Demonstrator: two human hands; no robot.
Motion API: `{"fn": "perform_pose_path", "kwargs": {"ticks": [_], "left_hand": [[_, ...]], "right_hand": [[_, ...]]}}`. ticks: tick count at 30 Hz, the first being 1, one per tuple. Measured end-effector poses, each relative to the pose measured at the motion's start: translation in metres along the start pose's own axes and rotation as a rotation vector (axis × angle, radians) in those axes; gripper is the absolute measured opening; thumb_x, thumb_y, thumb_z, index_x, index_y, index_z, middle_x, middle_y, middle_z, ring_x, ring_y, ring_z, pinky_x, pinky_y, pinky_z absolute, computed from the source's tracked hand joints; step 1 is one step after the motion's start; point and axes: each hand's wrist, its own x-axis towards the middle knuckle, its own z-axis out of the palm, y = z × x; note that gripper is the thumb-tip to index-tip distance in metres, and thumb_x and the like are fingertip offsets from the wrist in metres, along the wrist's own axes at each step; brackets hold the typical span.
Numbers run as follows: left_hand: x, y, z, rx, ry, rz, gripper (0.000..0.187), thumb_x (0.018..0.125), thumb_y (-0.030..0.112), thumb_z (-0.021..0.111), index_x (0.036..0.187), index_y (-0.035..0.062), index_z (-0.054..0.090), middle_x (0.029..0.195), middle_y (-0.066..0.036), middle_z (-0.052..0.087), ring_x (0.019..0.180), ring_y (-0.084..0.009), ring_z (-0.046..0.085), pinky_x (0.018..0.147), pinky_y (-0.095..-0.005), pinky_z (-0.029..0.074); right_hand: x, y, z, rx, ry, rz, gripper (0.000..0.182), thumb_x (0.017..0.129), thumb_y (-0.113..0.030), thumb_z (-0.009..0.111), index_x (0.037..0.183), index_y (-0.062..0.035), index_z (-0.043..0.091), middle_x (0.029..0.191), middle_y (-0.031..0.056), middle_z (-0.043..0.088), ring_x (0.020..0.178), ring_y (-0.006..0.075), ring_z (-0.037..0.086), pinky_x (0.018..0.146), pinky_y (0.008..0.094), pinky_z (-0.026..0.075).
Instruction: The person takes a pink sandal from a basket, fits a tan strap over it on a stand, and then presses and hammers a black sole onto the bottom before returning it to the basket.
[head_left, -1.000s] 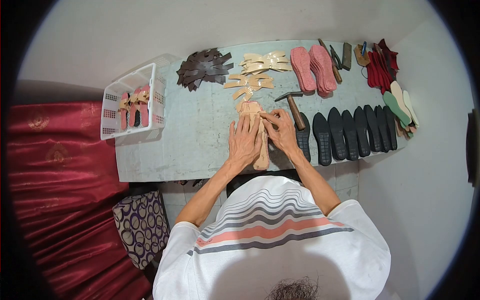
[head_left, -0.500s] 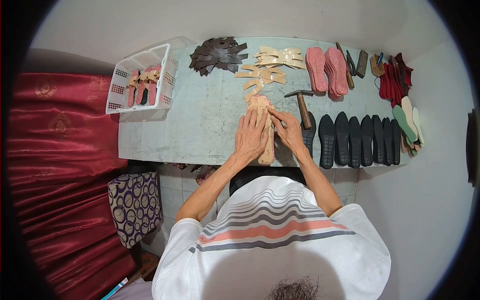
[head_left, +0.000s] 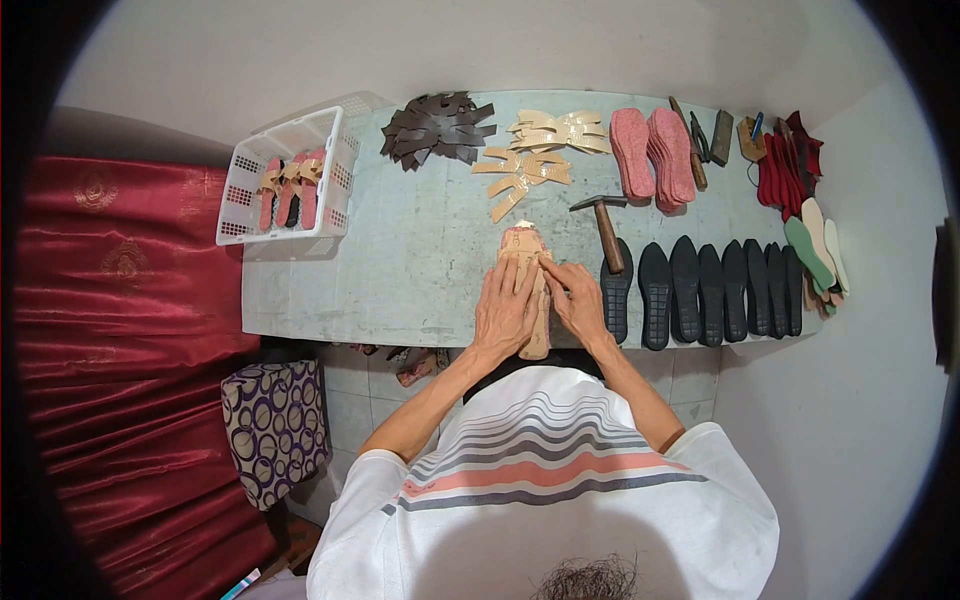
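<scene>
A tan, foot-shaped shoe last [head_left: 535,347] lies lengthwise at the table's front edge, its near end by my body. Pinkish patches show at its far end. Across its top lies my left hand [head_left: 507,310], closed over it with the fingers pointing forward. My right hand [head_left: 580,305] is closed, its fingertips pressed to the last's right edge; any small piece under them is hidden. Beyond the last lie tan straps [head_left: 525,172] and more cream straps [head_left: 558,130]. A wooden-handled hammer [head_left: 608,235] rests right of my hands, its handle over a black sole [head_left: 615,300].
Several black soles [head_left: 685,290] line the front right. Behind them are pink insoles [head_left: 670,160], pliers [head_left: 698,135] and red pieces [head_left: 780,170]. Dark straps [head_left: 438,130] lie at the back. A white basket [head_left: 335,170] of sandals stands left; a patterned stool [head_left: 275,430] is below.
The view has tilted, so the table sits lower in it. The shoe last and both hands have come slightly nearer my body. Both hands keep their hold.
</scene>
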Motion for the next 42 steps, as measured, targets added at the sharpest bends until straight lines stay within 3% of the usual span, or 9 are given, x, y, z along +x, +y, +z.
{"fn": "perform_pose_path", "kwargs": {"ticks": [4, 13, 28, 31, 33, 36, 42], "left_hand": [[0.007, -0.005, -0.001, -0.005, 0.042, 0.024, 0.061, 0.099, 0.02, 0.061, 0.156, 0.0046, 0.047, 0.155, -0.031, 0.04, 0.145, -0.0476, 0.037, 0.12, -0.0533, 0.035], [0.031, -0.016, -0.015, -0.025, -0.019, 0.067, 0.057, 0.102, 0.023, 0.059, 0.154, 0.0032, 0.047, 0.15, -0.03, 0.045, 0.144, -0.0465, 0.04, 0.119, -0.0548, 0.034], [0.046, -0.027, -0.015, 0.028, 0.009, 0.102, 0.057, 0.103, 0.032, 0.059, 0.155, 0.0103, 0.05, 0.15, -0.025, 0.047, 0.143, -0.0413, 0.043, 0.118, -0.0595, 0.033], [0.044, -0.029, -0.017, 0.085, 0.013, 0.123, 0.057, 0.102, 0.034, 0.061, 0.153, 0.0098, 0.052, 0.148, -0.024, 0.049, 0.141, -0.0404, 0.044, 0.118, -0.0584, 0.033], [0.047, -0.032, -0.02, 0.145, 0.048, 0.161, 0.055, 0.101, 0.037, 0.064, 0.149, 0.0105, 0.057, 0.143, -0.021, 0.052, 0.135, -0.0386, 0.048, 0.112, -0.0522, 0.039], [0.054, -0.037, -0.027, 0.099, 0.044, 0.233, 0.054, 0.099, 0.038, 0.067, 0.144, 0.0103, 0.062, 0.135, -0.019, 0.056, 0.128, -0.0368, 0.052, 0.106, -0.0502, 0.042], [0.073, -0.044, -0.044, 0.046, -0.117, 0.254, 0.053, 0.094, 0.042, 0.072, 0.138, 0.012, 0.066, 0.112, -0.014, 0.06, 0.111, -0.0332, 0.058, 0.088, -0.0453, 0.052]], "right_hand": [[0.005, -0.005, 0.003, -0.021, 0.025, 0.042, 0.03, 0.098, -0.01, 0.068, 0.127, -0.0066, 0.074, 0.084, 0.0127, 0.066, 0.08, 0.0302, 0.062, 0.075, 0.0394, 0.05], [0.025, -0.003, 0.003, -0.044, 0.024, 0.098, 0.029, 0.1, -0.013, 0.064, 0.127, -0.0086, 0.074, 0.085, 0.0128, 0.066, 0.081, 0.0312, 0.062, 0.075, 0.0411, 0.05], [0.035, 0.005, 0.006, -0.011, 0.057, 0.113, 0.031, 0.102, -0.016, 0.06, 0.13, -0.0122, 0.074, 0.088, 0.0137, 0.066, 0.084, 0.0354, 0.059, 0.08, 0.045, 0.048], [0.03, -0.003, 0.008, -0.007, 0.032, 0.187, 0.032, 0.102, -0.021, 0.064, 0.13, -0.0083, 0.073, 0.092, 0.013, 0.068, 0.089, 0.0291, 0.064, 0.08, 0.042, 0.054], [0.024, -0.013, 0.011, 0.331, 0.177, 0.389, 0.038, 0.097, -0.024, 0.076, 0.129, -0.0033, 0.073, 0.101, 0.0097, 0.072, 0.095, 0.0185, 0.067, 0.079, 0.0333, 0.055], [0.007, -0.021, 0.012, 0.464, 0.309, 0.461, 0.045, 0.092, -0.026, 0.082, 0.13, -0.0025, 0.072, 0.109, 0.0086, 0.072, 0.102, 0.0151, 0.066, 0.084, 0.0289, 0.056], [-0.014, -0.024, 0.027, 0.29, 0.451, 0.402, 0.035, 0.092, -0.025, 0.083, 0.117, -0.0004, 0.078, 0.107, 0.0091, 0.074, 0.097, 0.0144, 0.069, 0.082, 0.0273, 0.055]]}}
